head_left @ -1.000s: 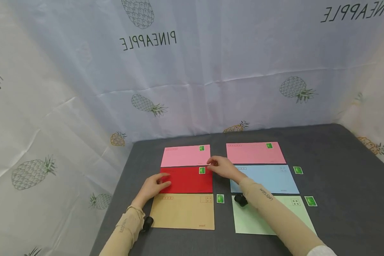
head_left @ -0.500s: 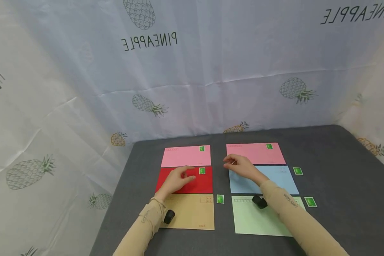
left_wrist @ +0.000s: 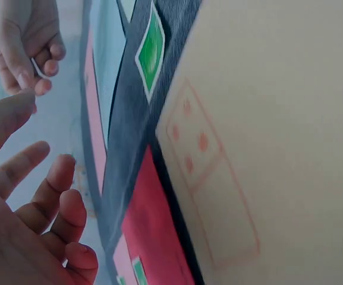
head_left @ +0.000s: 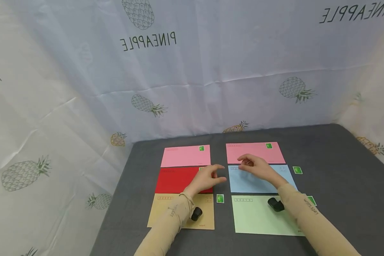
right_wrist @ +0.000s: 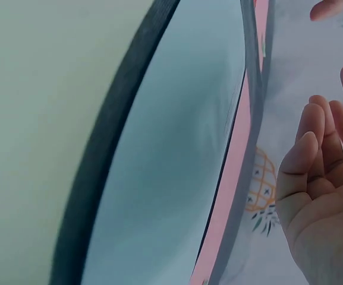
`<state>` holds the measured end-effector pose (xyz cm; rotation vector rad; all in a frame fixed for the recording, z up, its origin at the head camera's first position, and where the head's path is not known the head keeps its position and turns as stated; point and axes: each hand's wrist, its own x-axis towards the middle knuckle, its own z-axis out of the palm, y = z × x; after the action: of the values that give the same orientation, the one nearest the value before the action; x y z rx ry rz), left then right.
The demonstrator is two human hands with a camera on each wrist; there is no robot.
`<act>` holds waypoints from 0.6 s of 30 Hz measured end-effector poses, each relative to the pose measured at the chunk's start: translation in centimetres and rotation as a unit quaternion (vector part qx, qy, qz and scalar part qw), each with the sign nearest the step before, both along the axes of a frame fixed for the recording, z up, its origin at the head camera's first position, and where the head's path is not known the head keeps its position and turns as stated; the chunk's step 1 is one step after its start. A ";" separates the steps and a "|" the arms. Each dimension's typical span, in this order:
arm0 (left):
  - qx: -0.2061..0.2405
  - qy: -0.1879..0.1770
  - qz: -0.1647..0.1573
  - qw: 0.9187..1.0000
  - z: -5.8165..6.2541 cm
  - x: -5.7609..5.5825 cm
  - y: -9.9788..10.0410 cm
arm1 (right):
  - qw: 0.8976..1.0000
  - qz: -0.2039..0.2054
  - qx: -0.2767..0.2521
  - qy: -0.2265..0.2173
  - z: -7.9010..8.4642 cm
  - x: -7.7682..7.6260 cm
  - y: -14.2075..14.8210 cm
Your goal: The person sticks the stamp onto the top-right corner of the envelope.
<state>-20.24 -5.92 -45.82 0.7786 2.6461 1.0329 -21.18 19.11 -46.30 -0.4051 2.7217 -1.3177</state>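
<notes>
My left hand (head_left: 206,177) hovers over the right end of the red envelope (head_left: 176,181), fingers spread and holding nothing. It partly covers that envelope's green stamp. Over the blue envelope (head_left: 262,181) is my right hand (head_left: 259,167), its fingers loosely bent and nothing between them; its fingertips overlap the right pink envelope (head_left: 240,151). A loose green stamp (head_left: 220,198) lies beside the tan envelope (head_left: 160,209). Another loose stamp (head_left: 297,170) lies right of the blue envelope. By the light green envelope (head_left: 249,217), a third stamp (head_left: 312,200) is partly hidden by my right sleeve.
At the back left lies another pink envelope (head_left: 182,156) bearing a green stamp (head_left: 201,148). The right pink one bears a stamp (head_left: 268,145) too. The dark grey tabletop (head_left: 339,160) ends at a pineapple-print curtain (head_left: 204,106) behind and at the sides.
My left hand has moved right across the red envelope. My right hand has drawn back rightward from the red envelope's stamp to over the blue envelope. The envelopes and stamps stay in place.
</notes>
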 end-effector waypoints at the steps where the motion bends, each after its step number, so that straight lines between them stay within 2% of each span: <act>1: -0.001 -0.002 -0.004 1.000 -0.1 0.1 0.4 | 1.000 0.000 0.001 0.000 0.0 0.1 0.3; 7: -0.022 0.005 -0.022 1.000 -0.6 0.2 2.1 | 1.000 -0.006 0.016 -0.005 -0.1 0.6 2.4; 14: -0.062 0.016 -0.023 0.998 -0.9 0.3 3.3 | 1.000 -0.007 0.022 -0.008 -0.2 1.4 5.3; 18: -0.075 0.017 -0.028 0.997 -1.3 0.2 3.6 | 0.999 -0.022 0.030 -0.019 -0.3 1.9 6.8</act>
<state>-20.00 -2.29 -47.13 0.8392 2.6766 0.8031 -19.23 25.89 -46.56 -0.3131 2.7450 -1.2380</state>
